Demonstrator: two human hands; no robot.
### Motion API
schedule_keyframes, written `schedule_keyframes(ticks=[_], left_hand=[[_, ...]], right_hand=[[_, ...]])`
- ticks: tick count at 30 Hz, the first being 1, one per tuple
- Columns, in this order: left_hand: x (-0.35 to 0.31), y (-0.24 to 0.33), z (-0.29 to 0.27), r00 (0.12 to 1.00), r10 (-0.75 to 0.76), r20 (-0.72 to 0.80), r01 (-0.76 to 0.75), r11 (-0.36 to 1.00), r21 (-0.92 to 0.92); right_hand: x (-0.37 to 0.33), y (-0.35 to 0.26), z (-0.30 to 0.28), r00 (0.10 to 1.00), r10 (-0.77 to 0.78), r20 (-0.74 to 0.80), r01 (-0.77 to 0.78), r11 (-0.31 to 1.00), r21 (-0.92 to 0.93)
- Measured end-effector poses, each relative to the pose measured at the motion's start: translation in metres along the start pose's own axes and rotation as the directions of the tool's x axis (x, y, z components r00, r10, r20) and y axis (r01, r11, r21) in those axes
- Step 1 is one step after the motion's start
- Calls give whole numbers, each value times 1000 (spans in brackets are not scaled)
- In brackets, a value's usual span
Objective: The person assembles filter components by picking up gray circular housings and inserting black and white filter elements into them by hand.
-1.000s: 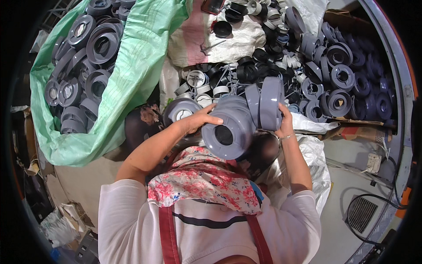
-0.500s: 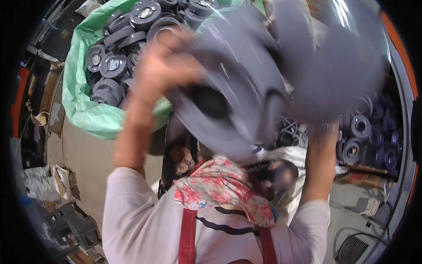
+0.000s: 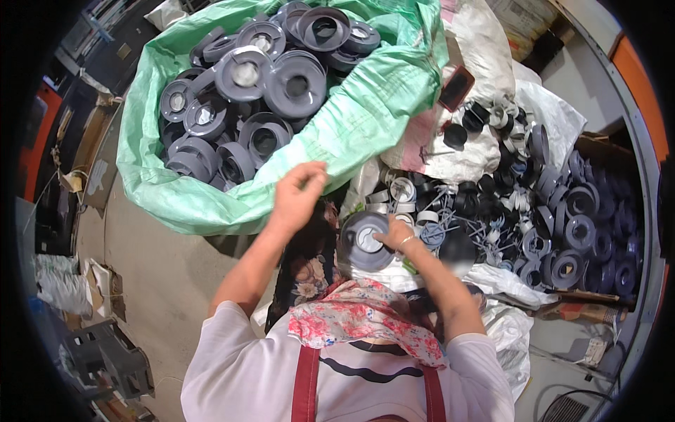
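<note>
My right hand (image 3: 398,236) grips the rim of a grey round plastic part (image 3: 356,257) with a pale centre, with the thumb over its top face. The part sits in front of me, at the near edge of a heap of small plastic pieces (image 3: 485,218). My left hand (image 3: 298,194) hovers by the near side of a large green sack (image 3: 380,105), loosely curled with a gap between thumb and fingers; nothing shows in it. Inside the sack lie several grey flanged rings (image 3: 297,86) like the held part, piled on each other.
At the right, a box holds several grey rings (image 3: 581,232). White sacks (image 3: 485,42) lie behind the heap, with a dark red-framed object (image 3: 457,88) on one. A dark plastic crate-like piece (image 3: 109,359) stands on the floor (image 3: 155,274) at lower left.
Large grey round parts, blurred and close to my head, have gone from there. Both hands have come down; the left is now empty beside the sack, the right on a grey part before me.
</note>
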State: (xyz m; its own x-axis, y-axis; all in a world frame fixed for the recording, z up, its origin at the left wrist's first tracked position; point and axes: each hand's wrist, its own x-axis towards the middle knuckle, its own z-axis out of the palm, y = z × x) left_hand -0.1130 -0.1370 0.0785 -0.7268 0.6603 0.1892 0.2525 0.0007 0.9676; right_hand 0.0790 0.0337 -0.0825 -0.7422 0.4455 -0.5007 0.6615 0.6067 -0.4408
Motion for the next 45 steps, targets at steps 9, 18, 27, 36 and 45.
schedule_keyframes(ticks=[9, 18, 27, 36, 45], left_hand=[[-27, 38, -32, 972, 219, -88, -179, 929, 325], [-47, 28, 84, 885, 108, 454, -199, 967, 159], [-96, -89, 186, 209, 35, 977, -674, 729, 118], [-102, -128, 220, 122, -36, 992, -715, 690, 113], [-120, -197, 208, 131, 201, 971, -912, 408, 39]], right_hand=[[-66, -1, -118, 886, 56, -460, 134, 919, 371], [-80, -15, -284, 623, -153, -767, 479, 850, 219], [-186, 320, -264, 138, 718, -683, -706, 555, 440], [-253, 453, -277, -226, 847, -482, -933, -47, 356], [-276, 542, -231, -86, 934, -348, -873, 98, 478]])
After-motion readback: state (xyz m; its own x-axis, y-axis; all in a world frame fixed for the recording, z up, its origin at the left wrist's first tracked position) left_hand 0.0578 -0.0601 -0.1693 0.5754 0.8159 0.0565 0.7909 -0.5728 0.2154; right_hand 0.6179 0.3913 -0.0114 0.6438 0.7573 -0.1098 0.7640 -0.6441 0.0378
